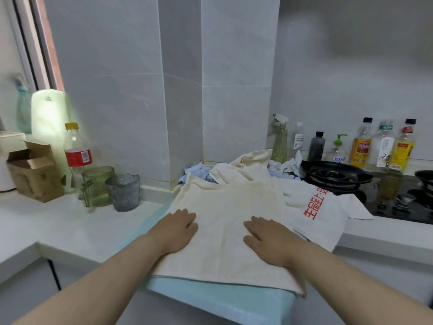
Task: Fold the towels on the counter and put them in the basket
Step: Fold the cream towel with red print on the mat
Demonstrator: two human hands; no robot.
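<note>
Two hands [174, 231] [267, 240], two cups [98, 186] [124, 192]

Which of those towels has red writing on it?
The white towel next to the gas burner; the flat cream towel and the crumpled cream towel are plain.

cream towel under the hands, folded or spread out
Spread flat: the cream towel lies smooth under the left hand and right hand, no fold visible.

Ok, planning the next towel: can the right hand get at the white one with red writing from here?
Probably yes. The white towel lies uncovered just beside the right hand, which rests flat on the cream towel; nothing sits between them.
</note>
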